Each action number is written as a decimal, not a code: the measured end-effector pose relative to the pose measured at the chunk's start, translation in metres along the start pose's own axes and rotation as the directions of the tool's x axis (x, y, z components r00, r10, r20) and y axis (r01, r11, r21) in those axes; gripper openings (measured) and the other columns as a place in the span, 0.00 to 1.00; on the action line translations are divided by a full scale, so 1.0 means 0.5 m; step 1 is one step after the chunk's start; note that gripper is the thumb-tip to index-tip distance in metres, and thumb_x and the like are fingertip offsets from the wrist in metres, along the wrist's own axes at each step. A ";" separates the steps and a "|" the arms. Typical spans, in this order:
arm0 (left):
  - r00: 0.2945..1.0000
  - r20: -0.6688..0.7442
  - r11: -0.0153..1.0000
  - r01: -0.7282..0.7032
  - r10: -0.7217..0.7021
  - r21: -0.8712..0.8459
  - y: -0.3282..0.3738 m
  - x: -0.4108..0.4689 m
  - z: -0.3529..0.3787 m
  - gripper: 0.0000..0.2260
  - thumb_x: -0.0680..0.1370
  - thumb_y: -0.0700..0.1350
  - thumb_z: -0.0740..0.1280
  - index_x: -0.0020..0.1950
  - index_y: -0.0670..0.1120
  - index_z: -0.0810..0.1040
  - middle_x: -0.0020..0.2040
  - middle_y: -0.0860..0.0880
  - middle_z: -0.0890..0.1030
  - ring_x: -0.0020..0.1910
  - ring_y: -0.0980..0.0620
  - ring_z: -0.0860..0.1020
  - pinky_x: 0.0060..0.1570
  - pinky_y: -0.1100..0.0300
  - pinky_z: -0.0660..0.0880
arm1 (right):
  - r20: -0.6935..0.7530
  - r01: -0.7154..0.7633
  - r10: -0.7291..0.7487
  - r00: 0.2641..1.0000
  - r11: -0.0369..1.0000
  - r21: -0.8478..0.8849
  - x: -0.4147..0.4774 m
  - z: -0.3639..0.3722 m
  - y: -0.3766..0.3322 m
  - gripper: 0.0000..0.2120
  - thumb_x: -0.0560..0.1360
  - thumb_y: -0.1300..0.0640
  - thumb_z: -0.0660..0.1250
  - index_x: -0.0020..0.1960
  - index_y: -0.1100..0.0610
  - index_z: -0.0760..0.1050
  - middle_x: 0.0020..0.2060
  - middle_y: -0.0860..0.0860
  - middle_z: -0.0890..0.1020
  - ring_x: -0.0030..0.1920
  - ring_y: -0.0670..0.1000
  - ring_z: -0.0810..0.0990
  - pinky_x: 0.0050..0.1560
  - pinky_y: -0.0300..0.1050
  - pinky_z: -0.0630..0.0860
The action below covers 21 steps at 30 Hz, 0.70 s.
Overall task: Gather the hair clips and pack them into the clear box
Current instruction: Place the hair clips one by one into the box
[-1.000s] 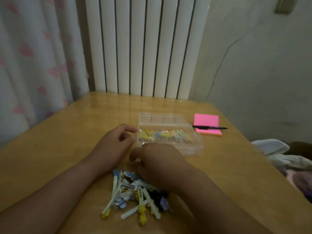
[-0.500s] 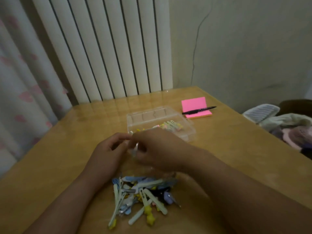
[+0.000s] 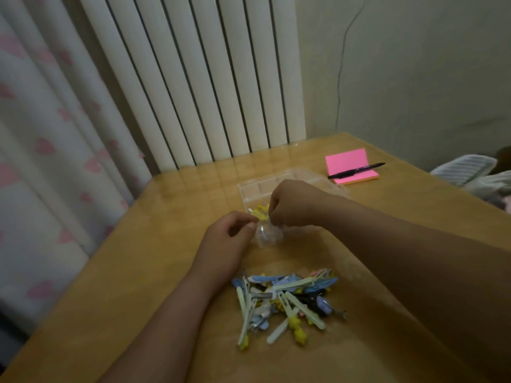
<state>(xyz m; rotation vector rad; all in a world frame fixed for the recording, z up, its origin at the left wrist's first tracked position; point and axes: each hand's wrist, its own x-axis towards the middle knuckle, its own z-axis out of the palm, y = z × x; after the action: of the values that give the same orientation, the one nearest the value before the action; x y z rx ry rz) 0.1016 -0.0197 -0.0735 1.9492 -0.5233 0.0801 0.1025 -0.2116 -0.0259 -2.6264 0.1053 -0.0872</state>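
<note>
right hand (image 3: 296, 205) has shifted over the clear box (image 3: 262, 189), curled, grip unclear; left hand (image 3: 226, 241) loosely curled beside it.

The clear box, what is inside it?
A few yellow hair clips show at the near left of the clear box; the right hand covers much of its inside.
</note>
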 end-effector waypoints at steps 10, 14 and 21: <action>1.000 0.009 1.000 0.000 -0.001 0.023 0.002 -0.002 -0.001 0.06 0.83 0.45 0.70 0.56 0.52 0.86 0.51 0.56 0.86 0.50 0.63 0.82 0.49 0.68 0.77 | -0.076 0.008 -0.010 0.997 1.000 -0.022 0.001 0.030 -0.003 0.07 0.72 0.49 0.79 0.44 0.52 0.87 0.40 0.49 0.87 0.44 0.51 0.85 0.50 0.51 0.84; 1.000 0.010 1.000 0.013 -0.014 0.025 0.003 -0.004 -0.002 0.06 0.83 0.46 0.69 0.55 0.54 0.86 0.50 0.55 0.86 0.49 0.62 0.82 0.49 0.65 0.77 | -0.284 0.043 -0.048 0.957 0.999 -0.025 -0.020 0.025 0.017 0.07 0.75 0.47 0.74 0.42 0.48 0.81 0.40 0.45 0.84 0.44 0.49 0.83 0.49 0.53 0.83; 0.998 0.011 0.998 0.058 -0.058 0.025 0.008 -0.009 -0.003 0.08 0.84 0.48 0.67 0.59 0.56 0.84 0.51 0.53 0.84 0.51 0.55 0.82 0.55 0.56 0.78 | -0.337 0.323 -0.239 0.911 0.921 0.219 -0.120 -0.023 0.031 0.05 0.79 0.49 0.73 0.46 0.49 0.82 0.36 0.45 0.85 0.36 0.43 0.83 0.40 0.45 0.83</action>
<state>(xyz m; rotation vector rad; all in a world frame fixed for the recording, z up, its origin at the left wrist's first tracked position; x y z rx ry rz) 0.0962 -0.0184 -0.0708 1.9884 -0.4752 0.0380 0.0412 -0.2253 -0.0261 -2.3167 -0.1753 -0.5689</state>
